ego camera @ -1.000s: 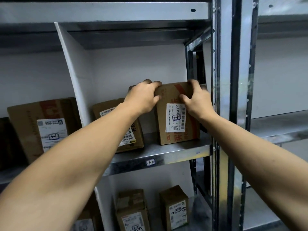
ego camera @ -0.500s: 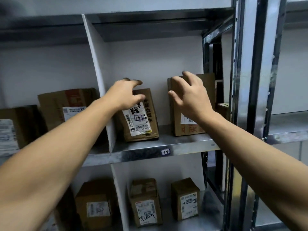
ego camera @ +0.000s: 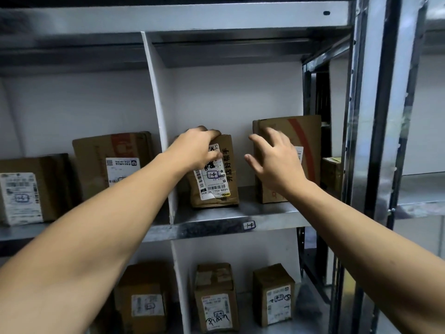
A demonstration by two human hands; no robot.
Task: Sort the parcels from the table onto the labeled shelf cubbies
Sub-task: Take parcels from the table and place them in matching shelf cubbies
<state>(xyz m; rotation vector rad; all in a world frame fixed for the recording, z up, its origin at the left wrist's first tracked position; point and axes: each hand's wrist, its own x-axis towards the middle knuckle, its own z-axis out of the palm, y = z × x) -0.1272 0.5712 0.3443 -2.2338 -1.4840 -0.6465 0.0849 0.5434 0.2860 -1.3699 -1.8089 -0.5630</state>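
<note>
left hand [ego camera: 197, 150] grips a parcel [ego camera: 216, 186], right hand [ego camera: 274, 162] hovers, fingers spread.

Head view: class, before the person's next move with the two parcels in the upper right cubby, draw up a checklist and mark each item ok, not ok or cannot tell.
1. Left hand grips the top of the left parcel: ok.
2. Right hand is open and holds nothing: ok.
3. Right hand is clear of the right parcel: cannot tell, as it hangs in front of it.
4. Both parcels stand on the shelf, apart from each other: ok.
5. Left parcel's handwritten mark matches the shelf tag: cannot tell, as the writing is too small.
</note>
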